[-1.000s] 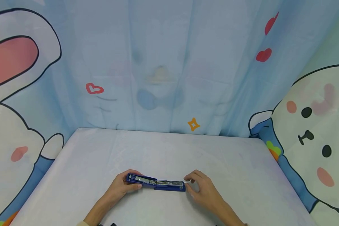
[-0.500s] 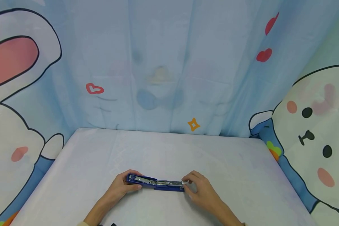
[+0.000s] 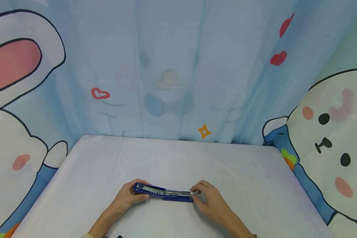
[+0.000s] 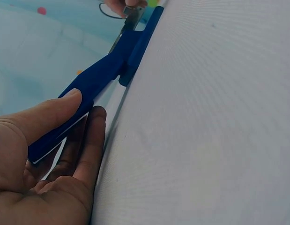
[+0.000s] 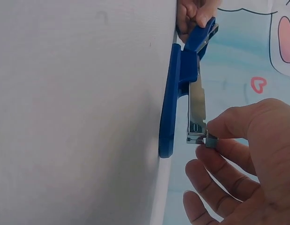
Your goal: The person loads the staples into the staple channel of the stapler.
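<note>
One opened blue stapler (image 3: 176, 198): left hand (image 3: 129, 195) grips its cover (image 4: 100, 77), right hand (image 3: 210, 200) pinches a metal piece (image 5: 211, 141)

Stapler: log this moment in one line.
stapler: opened out | left fingers: grip cover | right fingers: pinch small grey piece by magazine end

Backdrop: pale blue curtain (image 3: 172, 39) with vertical folds hangs behind the far edge of a table (image 3: 166, 158) covered in whitish cloth, faintly mottled. Prints on the fabric: solid red heart (image 3: 278, 58) at upper right with a second above it, orange four-pointed star (image 3: 204, 136) low near centre, and large white cartoon animals in black outline at left (image 3: 9, 135) and right (image 3: 315, 96), the right one tipped sideways. Light soft and fairly even; faded bluish patch (image 3: 154, 105) mid-curtain, detail blurred.
</note>
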Demonstrator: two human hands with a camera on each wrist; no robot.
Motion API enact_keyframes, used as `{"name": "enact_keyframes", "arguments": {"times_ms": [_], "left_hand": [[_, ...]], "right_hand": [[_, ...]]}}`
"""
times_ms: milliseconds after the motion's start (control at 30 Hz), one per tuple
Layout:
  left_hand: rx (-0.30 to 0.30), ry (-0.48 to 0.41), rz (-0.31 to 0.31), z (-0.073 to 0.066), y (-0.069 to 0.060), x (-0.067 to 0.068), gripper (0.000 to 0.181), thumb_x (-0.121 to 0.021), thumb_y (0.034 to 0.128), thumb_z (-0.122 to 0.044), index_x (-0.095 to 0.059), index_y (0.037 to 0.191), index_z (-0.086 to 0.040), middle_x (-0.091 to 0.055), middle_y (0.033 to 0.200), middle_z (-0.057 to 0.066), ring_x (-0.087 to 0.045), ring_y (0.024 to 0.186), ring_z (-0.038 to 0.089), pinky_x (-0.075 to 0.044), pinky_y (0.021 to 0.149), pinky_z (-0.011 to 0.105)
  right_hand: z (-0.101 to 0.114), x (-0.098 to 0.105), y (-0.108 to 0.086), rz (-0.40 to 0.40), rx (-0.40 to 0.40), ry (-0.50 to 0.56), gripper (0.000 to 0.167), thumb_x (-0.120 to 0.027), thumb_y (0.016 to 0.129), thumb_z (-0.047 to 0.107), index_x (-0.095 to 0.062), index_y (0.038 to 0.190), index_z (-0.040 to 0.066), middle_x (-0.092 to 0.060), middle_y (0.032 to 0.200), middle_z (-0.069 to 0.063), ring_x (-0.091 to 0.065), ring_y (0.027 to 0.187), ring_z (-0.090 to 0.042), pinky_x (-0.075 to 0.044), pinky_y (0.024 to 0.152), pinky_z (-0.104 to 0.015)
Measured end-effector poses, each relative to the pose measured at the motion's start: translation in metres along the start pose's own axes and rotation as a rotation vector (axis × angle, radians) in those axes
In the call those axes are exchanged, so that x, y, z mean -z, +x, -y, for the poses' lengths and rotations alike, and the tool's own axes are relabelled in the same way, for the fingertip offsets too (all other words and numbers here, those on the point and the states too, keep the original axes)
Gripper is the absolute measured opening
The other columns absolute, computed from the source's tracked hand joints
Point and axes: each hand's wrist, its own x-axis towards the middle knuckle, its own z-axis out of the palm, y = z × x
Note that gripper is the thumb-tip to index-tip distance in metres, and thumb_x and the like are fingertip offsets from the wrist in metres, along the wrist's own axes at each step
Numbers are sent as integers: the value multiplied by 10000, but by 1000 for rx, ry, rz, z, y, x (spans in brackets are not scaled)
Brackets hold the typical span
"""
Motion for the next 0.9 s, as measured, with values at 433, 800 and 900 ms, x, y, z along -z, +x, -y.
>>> {"name": "enact_keyframes", "arguments": {"times_ms": [433,800,900], "left_hand": [[-8,-13,3,0,-1,-1,493,-854,886,-98,-647,1316,26,-704,1294,151,-677,1098,146,-554,904,185],[3,-30,7,0,-1,0,508,-859,887,-114,-642,1324,28,-707,1283,126,-677,1090,135,-560,899,189],[3,-32,7,0,-1,0,510,-858,888,-112,-639,1326,32,-708,1284,131,-678,1086,135,-560,897,189]], "right_hand": [[0,-1,1,-4,14,0,189,-822,882,45,-761,1008,173,-694,994,99,-639,872,-75,-575,782,-276],[-2,-4,1,-1,24,22,191,-814,888,39,-754,1008,175,-690,994,104,-638,870,-79,-574,782,-286],[-2,-4,2,4,27,29,189,-811,889,36,-754,1010,169,-691,996,99,-642,869,-82,-577,782,-286]]}}
